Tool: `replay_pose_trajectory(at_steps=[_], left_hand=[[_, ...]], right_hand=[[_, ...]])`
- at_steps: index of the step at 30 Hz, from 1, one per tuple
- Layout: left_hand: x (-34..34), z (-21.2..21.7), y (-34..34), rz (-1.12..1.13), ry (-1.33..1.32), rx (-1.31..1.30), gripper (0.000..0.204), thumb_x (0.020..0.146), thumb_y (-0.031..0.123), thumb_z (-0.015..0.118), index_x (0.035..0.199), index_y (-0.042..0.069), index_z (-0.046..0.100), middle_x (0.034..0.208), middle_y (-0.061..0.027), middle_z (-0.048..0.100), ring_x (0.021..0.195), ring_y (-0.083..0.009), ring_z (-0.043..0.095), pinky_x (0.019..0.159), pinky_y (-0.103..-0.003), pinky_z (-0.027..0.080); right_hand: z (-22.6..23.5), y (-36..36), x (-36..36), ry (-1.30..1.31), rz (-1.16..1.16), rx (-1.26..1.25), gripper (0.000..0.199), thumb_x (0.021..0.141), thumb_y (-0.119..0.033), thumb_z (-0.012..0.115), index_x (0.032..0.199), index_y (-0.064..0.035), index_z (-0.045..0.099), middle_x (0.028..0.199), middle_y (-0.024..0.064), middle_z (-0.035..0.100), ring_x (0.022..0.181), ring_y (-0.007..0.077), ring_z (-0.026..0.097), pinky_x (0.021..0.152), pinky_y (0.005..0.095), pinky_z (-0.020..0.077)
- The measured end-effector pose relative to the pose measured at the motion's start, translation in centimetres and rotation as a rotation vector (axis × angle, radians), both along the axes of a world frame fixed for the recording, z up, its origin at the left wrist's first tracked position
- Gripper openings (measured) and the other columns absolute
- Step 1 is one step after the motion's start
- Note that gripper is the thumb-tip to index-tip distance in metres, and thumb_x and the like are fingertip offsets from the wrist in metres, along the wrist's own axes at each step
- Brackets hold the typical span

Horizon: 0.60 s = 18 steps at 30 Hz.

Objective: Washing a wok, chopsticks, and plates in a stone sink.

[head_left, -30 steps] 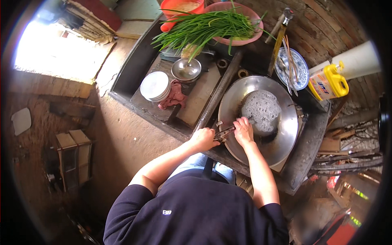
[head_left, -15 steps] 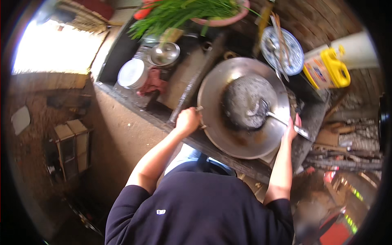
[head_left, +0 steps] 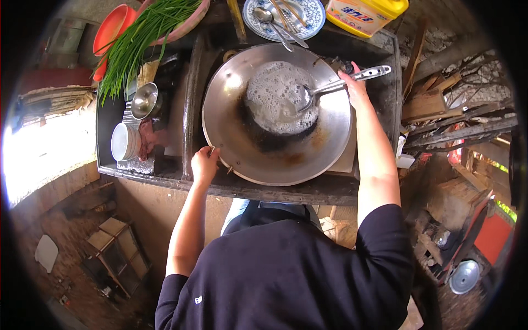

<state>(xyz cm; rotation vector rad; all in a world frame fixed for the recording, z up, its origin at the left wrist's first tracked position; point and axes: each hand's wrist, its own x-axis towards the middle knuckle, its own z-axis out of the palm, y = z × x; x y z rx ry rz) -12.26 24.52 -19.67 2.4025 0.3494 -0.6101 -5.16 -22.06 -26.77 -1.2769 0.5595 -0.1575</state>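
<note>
A wide steel wok [head_left: 225, 115] stands on the dark stove top, with foamy liquid [head_left: 278, 91] pooled toward its far side and dark and brown patches below the foam. My left hand [head_left: 204, 165] is closed at the left handle on the near-left rim. At the right rim, my right hand [head_left: 356, 91] closes around the wok's edge, where its handle is hidden. A metal ladle [head_left: 330, 87] rests with its bowl in the foam, and its handle passes over the rim against my right fingers.
Beyond the wok are a blue-patterned plate [head_left: 253, 12] with spoons and chopsticks and a yellow jug [head_left: 360, 22]. Left are long green leaves [head_left: 135, 49], an orange bowl [head_left: 113, 27], a metal bowl [head_left: 146, 100], white stacked tubs [head_left: 124, 142] and a reddish cloth [head_left: 148, 137]. Firewood [head_left: 467, 129] lies right.
The view has turned, so the stove edge now runs nearly level. Both hands stay at the wok's sides. The foam sits nearer the far side of the wok.
</note>
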Motion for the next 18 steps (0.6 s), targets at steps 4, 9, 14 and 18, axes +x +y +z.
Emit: replay_pose_trajectory(at_steps=[4,9,14,18], left_hand=[[-0.3,-0.1,-0.2,0.003,-0.008,0.040,0.029,0.080,0.027,0.060,0.090,-0.001,0.063,0.061,-0.0114,0.061,0.046,-0.0173,0.059,0.051,-0.029,0.047],[-0.4,-1.4,1.8,-0.057,-0.129,0.139,0.030,0.079,0.030,0.059,0.088,0.002,0.064,0.071,-0.0172,0.062,0.067,-0.0321,0.062,0.063,-0.039,0.048],[0.3,-1.6,1.4,-0.071,-0.081,0.133,0.031,0.078,0.032,0.060,0.088,0.003,0.064,0.074,-0.0187,0.062,0.072,-0.0351,0.061,0.065,-0.041,0.047],[0.0,-1.5,1.7,-0.040,-0.065,0.126,0.031,0.077,0.031,0.060,0.088,0.002,0.064,0.072,-0.0181,0.062,0.070,-0.0341,0.061,0.064,-0.040,0.047]], right_hand=[[0.7,0.1,-1.0,0.135,0.072,-0.479,0.084,0.069,-0.017,0.075,0.135,0.0010,0.026,0.117,0.0124,0.047,0.102,0.0176,0.049,0.088,0.0296,0.0394],[1.8,0.3,-11.2,0.350,0.048,-0.290,0.080,0.065,-0.015,0.075,0.130,0.0035,0.032,0.119,0.0168,0.048,0.105,0.0203,0.050,0.084,0.0320,0.0441],[0.3,5.2,-19.3,0.941,1.022,-0.904,0.040,0.075,-0.022,0.061,0.112,-0.0061,0.055,0.111,0.0173,0.057,0.103,0.0310,0.055,0.086,0.0344,0.0448],[-5.8,8.1,-22.3,0.522,0.978,-0.981,0.050,0.077,-0.033,0.063,0.120,-0.0103,0.050,0.123,0.0140,0.050,0.112,0.0302,0.048,0.093,0.0354,0.0410]])
